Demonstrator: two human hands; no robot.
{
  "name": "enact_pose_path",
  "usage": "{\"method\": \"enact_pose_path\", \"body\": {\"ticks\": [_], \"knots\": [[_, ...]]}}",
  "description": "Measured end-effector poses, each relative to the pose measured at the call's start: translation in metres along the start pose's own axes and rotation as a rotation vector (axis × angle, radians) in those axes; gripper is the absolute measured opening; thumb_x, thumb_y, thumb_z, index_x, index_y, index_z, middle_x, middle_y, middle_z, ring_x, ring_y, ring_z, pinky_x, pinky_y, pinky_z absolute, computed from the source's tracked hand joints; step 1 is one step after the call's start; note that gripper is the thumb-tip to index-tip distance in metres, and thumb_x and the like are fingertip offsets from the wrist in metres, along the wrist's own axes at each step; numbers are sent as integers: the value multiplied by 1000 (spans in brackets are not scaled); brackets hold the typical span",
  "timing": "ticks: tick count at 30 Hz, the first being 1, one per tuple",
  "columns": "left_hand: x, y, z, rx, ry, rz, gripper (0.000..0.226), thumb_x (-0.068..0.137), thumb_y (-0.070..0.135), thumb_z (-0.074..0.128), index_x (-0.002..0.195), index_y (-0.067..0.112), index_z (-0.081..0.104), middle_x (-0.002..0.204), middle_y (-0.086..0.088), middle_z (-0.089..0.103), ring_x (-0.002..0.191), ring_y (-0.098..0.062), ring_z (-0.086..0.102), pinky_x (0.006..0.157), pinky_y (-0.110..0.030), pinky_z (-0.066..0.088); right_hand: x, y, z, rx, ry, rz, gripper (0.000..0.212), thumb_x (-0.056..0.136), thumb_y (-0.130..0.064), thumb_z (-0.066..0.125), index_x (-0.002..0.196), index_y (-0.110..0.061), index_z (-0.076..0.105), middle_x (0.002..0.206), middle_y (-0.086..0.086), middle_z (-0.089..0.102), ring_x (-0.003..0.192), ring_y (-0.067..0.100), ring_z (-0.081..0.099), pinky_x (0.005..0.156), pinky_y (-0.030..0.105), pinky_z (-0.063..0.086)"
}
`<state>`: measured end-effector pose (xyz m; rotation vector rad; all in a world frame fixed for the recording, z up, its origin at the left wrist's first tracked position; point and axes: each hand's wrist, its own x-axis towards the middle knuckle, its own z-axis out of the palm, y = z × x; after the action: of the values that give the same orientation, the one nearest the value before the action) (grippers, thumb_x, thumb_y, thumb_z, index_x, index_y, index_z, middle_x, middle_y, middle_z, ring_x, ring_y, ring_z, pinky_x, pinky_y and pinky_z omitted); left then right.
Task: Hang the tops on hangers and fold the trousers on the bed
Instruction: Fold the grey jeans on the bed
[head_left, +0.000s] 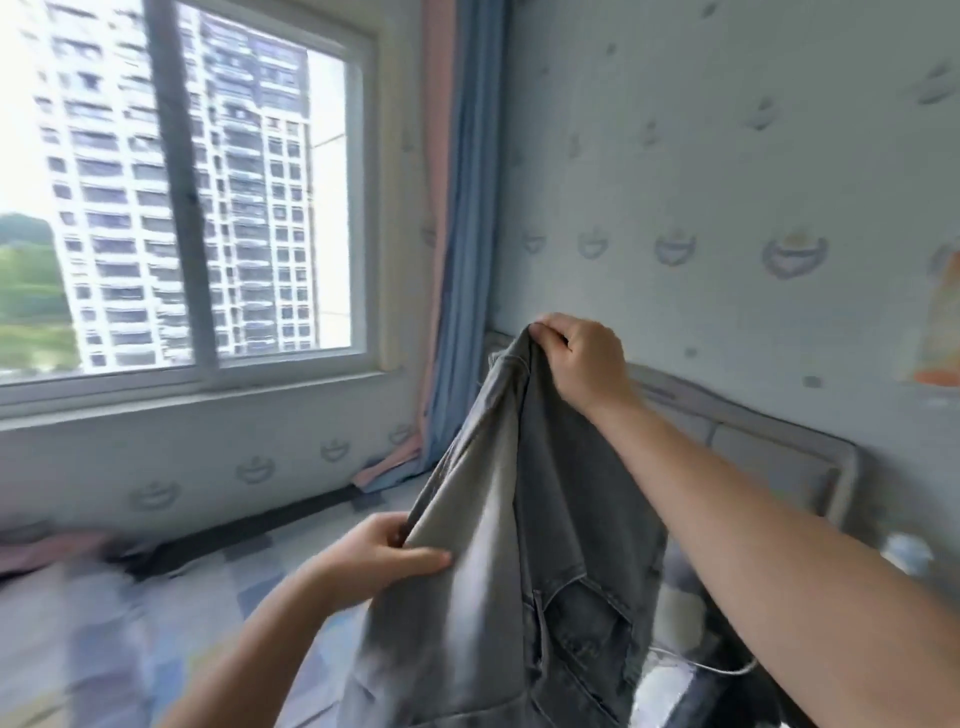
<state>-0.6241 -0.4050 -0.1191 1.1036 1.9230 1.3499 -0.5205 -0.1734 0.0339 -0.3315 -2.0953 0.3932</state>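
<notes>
We have the grey jeans (524, 561) up in the air over the bed (171, 639), held by both hands. Our right hand (582, 364) is the higher and farther one, its fingers pinched tight on an end of the cloth near the headboard (769, 447). Our left hand (384, 558) is lower and nearer, fingers and thumb closed around a fold of the fabric on the left edge. From the right hand's pinch the jeans hang almost straight down, so their long axis runs top to bottom and passes out of the lower edge of the view; a back pocket shows low on the right side, which suggests the waist is at the bottom, though we cannot be sure. Folding, as we judge it, turns on this: the cloth lies below and left of the high grip, and the left hand is nearer the bed, so it would lead the lay-down onto the patterned cover.
</notes>
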Motion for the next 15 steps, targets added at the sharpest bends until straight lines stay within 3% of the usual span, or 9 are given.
{"method": "enact_pose_path", "body": {"ticks": [2,4,7,9,12,15], "knots": [[-10,-50,-20,108,105,-96,49,66,54,81,99,17,76,98,-3,78,95,-18,73,90,-47,57,-3,7,56,33,-154,99,29,92,-43,51,97,-26,75,99,0,77,99,28,70,91,48,51],[-22,-84,-26,194,240,-186,36,73,51,75,87,19,74,82,2,77,73,-9,69,73,-37,56,-21,12,106,130,-284,216,20,92,-36,55,87,-30,73,93,-3,77,94,24,70,87,43,54],[-27,-124,-23,147,395,-281,31,86,34,76,68,16,60,54,7,53,48,-5,45,48,-25,36,-81,13,160,260,-540,246,10,93,-22,65,86,-28,70,83,-6,73,79,13,65,79,28,51],[-26,-154,-15,206,361,-394,32,86,31,76,64,18,57,52,11,46,48,-4,40,49,-20,33,-134,21,188,323,-719,255,9,93,-16,68,86,-21,71,75,-7,68,71,8,60,73,26,47],[-26,-208,14,205,184,-647,29,86,21,76,62,20,59,55,11,53,52,-1,46,56,-20,39,-218,53,222,397,-933,381,19,92,-10,68,76,-20,70,71,-8,67,69,6,59,71,21,46],[-28,-254,46,10,369,-791,39,81,5,76,55,17,50,53,5,47,54,-12,45,54,-24,35,-287,90,247,428,-1104,514,20,91,-12,69,76,-24,68,69,-8,66,67,7,60,75,30,51]]}}
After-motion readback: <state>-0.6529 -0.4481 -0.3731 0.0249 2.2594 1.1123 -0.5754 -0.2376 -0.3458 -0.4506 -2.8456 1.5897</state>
